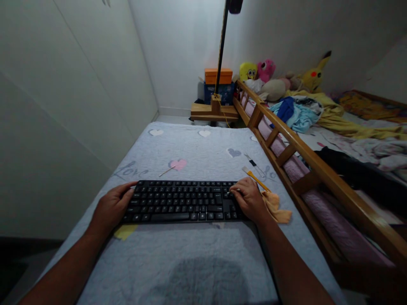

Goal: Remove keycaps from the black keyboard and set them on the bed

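A black keyboard (pixel 178 202) lies flat on the cloth-covered surface in front of me. My left hand (pixel 112 206) grips its left end, thumb on the top edge and fingers around the side. Over the keys at the right end, my right hand (pixel 249 198) pinches a thin cotton swab (pixel 233 192), its pale tip just above the keys. Most of that swab is hidden by the fingers. A second cotton swab (pixel 167 171) rests beyond the keyboard. Beside my right hand are an orange cloth (pixel 276 207), a yellow-handled brush (pixel 257 179) and a wire-like tool with a black grip (pixel 252 163).
The pale blue quilted cover (pixel 190 148) has printed hearts. A wooden bed rail (pixel 295 146) runs along the right, with heaped clothes (pixel 295 114) and soft toys behind it. A wooden stand (pixel 214 111) with a pole and an orange box (pixel 218 76) are at the far end.
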Available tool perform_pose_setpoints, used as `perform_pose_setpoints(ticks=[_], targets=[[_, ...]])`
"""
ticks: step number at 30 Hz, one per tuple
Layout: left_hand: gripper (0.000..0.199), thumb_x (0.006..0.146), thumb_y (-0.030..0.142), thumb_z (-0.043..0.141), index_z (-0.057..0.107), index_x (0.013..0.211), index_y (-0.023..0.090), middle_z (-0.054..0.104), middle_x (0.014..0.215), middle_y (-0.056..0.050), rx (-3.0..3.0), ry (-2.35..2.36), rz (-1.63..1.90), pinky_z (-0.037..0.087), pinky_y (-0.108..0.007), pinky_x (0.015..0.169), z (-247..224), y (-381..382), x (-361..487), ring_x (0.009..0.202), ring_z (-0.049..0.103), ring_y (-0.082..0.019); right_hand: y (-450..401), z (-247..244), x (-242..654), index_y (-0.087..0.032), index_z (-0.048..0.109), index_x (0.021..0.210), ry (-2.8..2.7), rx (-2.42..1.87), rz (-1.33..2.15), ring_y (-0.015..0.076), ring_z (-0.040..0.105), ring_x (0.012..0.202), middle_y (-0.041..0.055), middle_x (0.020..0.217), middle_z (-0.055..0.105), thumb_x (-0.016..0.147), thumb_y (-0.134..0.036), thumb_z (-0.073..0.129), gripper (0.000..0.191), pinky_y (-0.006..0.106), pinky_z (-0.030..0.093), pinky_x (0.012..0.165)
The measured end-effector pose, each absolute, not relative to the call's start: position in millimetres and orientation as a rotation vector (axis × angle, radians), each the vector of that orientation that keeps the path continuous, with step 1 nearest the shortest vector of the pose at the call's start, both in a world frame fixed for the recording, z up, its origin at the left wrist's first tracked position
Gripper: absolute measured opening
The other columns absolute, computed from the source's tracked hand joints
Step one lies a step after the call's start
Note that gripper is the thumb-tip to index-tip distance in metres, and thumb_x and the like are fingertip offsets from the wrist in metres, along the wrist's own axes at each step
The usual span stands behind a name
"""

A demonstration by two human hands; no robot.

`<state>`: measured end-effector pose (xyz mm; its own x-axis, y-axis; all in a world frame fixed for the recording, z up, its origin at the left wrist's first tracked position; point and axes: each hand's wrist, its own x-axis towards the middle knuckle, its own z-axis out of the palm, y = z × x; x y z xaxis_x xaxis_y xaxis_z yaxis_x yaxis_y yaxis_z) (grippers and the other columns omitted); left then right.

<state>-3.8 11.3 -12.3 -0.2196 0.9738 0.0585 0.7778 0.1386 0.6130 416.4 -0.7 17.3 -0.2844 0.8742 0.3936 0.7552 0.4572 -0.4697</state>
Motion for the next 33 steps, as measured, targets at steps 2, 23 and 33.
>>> perform_pose_setpoints(ticks=[2, 23, 33], targets=[[0.051, 0.082, 0.046, 0.042, 0.065, 0.118, 0.018, 0.067, 0.12, -0.009, 1.69, 2.071, 0.766, 0.043, -0.039, 0.1, -12, 11, -4, 0.11, 0.061, -0.025, 0, 17, 417, -0.02, 0.067, 0.082, -2.095, -1.348, 0.273, 0.0215, 0.05, 0.087, 0.0046, 0.082, 0.066, 0.089, -0.017, 0.055, 0.015, 0.04, 0.037, 0.085], [0.05, 0.084, 0.046, 0.042, 0.065, 0.118, 0.018, 0.068, 0.119, -0.009, 1.709, 2.084, 0.741, 0.045, -0.037, 0.097, -10, 10, -4, 0.107, 0.063, -0.025, 5, 20, 406, -0.021, 0.068, 0.083, -2.134, -1.336, 0.337, 0.0208, 0.052, 0.088, 0.0039, 0.081, 0.067, 0.09, -0.018, 0.056, 0.014, 0.039, 0.036, 0.084], [0.049, 0.083, 0.046, 0.042, 0.066, 0.117, 0.02, 0.069, 0.117, -0.008, 1.713, 2.099, 0.723, 0.046, -0.036, 0.096, -8, 10, -3, 0.106, 0.063, -0.025, 3, 18, 422, -0.02, 0.066, 0.081, -2.124, -1.385, 0.3, 0.021, 0.051, 0.087, 0.0044, 0.082, 0.065, 0.089, -0.017, 0.054, 0.015, 0.04, 0.037, 0.085]])
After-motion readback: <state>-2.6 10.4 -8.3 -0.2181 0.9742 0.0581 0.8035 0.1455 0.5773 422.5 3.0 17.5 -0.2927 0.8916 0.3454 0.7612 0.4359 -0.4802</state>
